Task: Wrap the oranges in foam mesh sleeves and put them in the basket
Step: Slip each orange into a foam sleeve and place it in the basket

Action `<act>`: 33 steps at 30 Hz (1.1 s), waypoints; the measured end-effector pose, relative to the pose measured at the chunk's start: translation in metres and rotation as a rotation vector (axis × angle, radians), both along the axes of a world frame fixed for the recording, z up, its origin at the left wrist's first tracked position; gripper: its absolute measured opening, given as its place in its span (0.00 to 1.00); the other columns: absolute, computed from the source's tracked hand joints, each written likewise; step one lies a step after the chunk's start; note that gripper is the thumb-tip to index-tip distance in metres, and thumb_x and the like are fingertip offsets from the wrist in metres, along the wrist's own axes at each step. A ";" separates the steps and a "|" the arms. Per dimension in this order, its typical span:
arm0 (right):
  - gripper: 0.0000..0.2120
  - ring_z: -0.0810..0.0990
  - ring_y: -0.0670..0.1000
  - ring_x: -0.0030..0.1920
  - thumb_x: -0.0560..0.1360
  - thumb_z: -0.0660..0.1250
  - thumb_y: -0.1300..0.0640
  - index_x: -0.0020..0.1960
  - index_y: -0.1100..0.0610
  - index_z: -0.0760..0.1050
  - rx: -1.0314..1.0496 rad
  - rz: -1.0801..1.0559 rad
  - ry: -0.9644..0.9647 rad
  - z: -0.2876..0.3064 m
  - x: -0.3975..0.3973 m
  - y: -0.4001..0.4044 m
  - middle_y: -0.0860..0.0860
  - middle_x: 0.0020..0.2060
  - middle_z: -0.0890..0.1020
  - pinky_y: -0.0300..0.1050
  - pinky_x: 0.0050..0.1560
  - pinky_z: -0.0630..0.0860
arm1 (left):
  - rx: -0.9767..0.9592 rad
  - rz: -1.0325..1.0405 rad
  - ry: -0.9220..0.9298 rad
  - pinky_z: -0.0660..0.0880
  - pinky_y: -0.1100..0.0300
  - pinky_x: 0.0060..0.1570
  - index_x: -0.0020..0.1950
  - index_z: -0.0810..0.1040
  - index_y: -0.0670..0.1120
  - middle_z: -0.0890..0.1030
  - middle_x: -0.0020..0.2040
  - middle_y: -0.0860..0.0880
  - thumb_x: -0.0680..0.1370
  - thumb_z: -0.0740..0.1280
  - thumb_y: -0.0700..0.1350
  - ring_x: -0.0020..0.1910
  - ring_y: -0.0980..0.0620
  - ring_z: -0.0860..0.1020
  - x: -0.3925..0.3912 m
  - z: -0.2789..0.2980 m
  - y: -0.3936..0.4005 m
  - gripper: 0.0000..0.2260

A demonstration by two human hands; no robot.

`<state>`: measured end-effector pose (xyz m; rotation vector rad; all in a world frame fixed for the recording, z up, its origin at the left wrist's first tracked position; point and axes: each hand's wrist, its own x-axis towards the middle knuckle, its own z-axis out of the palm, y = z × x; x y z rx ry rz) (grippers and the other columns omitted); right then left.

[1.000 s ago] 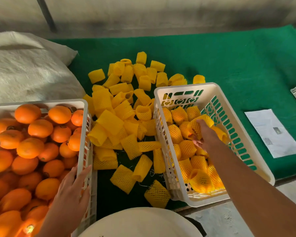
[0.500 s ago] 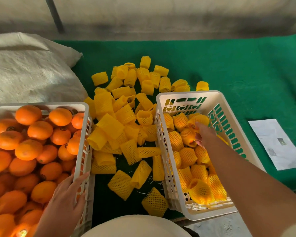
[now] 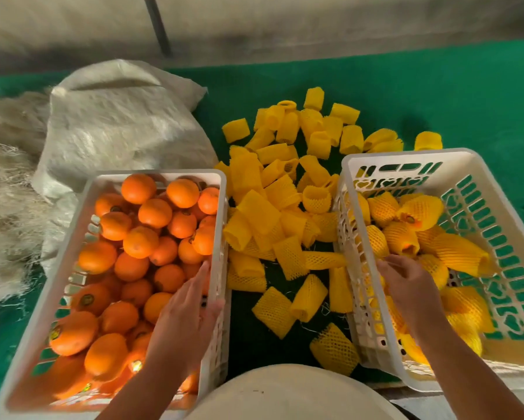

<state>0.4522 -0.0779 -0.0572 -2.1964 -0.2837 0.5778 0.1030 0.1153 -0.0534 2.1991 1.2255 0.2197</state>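
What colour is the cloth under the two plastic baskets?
Dark green: the green cloth table cover, seen best in the head view.

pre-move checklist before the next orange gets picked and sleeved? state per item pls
1. Right hand free of load: ok, fingers loose over the right basket, holding nothing.
2. Left hand placed for a pick: ok, flat and open over the bare oranges beside the left crate's right wall.
3. Bare oranges available: ok, the left crate is well filled.
4. Empty foam sleeves within reach: ok, a pile lies on the green mat between the crates.
5. Room in the right basket: ok, its far right part is bare.
6. Last wrapped orange fully covered: cannot tell.
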 end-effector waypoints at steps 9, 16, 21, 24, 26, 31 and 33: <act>0.23 0.82 0.52 0.43 0.79 0.69 0.41 0.70 0.49 0.71 -0.051 0.194 -0.135 0.005 -0.056 0.007 0.49 0.48 0.80 0.46 0.29 0.81 | 0.150 -0.004 0.149 0.67 0.51 0.73 0.80 0.63 0.51 0.68 0.78 0.49 0.82 0.68 0.49 0.77 0.47 0.65 0.030 -0.010 0.091 0.27; 0.36 0.72 0.60 0.68 0.78 0.73 0.47 0.79 0.56 0.63 -0.172 0.181 -0.295 0.012 -0.060 0.011 0.58 0.68 0.72 0.64 0.62 0.77 | 0.113 -0.068 0.284 0.65 0.46 0.75 0.81 0.60 0.49 0.66 0.78 0.47 0.80 0.71 0.54 0.78 0.43 0.61 0.065 -0.028 0.120 0.34; 0.19 0.71 0.51 0.69 0.79 0.68 0.50 0.69 0.52 0.75 0.007 0.383 -0.569 0.022 -0.083 0.017 0.50 0.68 0.74 0.48 0.64 0.73 | 0.060 0.078 0.141 0.75 0.45 0.67 0.72 0.71 0.54 0.76 0.67 0.51 0.75 0.76 0.56 0.69 0.46 0.72 0.062 -0.038 0.121 0.28; 0.07 0.75 0.42 0.61 0.80 0.69 0.52 0.57 0.48 0.82 0.024 0.629 -0.509 0.012 -0.093 0.026 0.42 0.61 0.77 0.29 0.59 0.71 | 0.042 0.160 0.078 0.80 0.46 0.58 0.71 0.69 0.56 0.75 0.63 0.52 0.71 0.78 0.60 0.61 0.48 0.76 0.053 -0.032 0.112 0.33; 0.04 0.75 0.44 0.66 0.80 0.70 0.51 0.53 0.45 0.83 -0.093 0.813 -0.442 -0.006 -0.097 0.031 0.44 0.69 0.75 0.30 0.60 0.69 | 0.048 0.183 0.031 0.81 0.49 0.52 0.72 0.67 0.58 0.74 0.63 0.51 0.68 0.79 0.62 0.58 0.49 0.77 0.042 -0.026 0.101 0.37; 0.15 0.54 0.58 0.82 0.82 0.63 0.43 0.62 0.46 0.82 -0.575 1.110 -0.259 -0.041 -0.105 0.044 0.54 0.84 0.51 0.53 0.75 0.65 | 0.031 0.217 -0.116 0.73 0.58 0.51 0.70 0.66 0.61 0.72 0.65 0.55 0.68 0.81 0.61 0.59 0.54 0.73 0.010 -0.004 0.067 0.36; 0.19 0.51 0.62 0.82 0.83 0.62 0.42 0.70 0.49 0.76 -0.733 1.177 -0.254 -0.047 -0.109 0.049 0.56 0.84 0.47 0.58 0.75 0.66 | 0.017 0.234 -0.144 0.72 0.59 0.50 0.71 0.66 0.61 0.72 0.65 0.56 0.68 0.81 0.61 0.59 0.55 0.72 0.001 0.007 0.052 0.36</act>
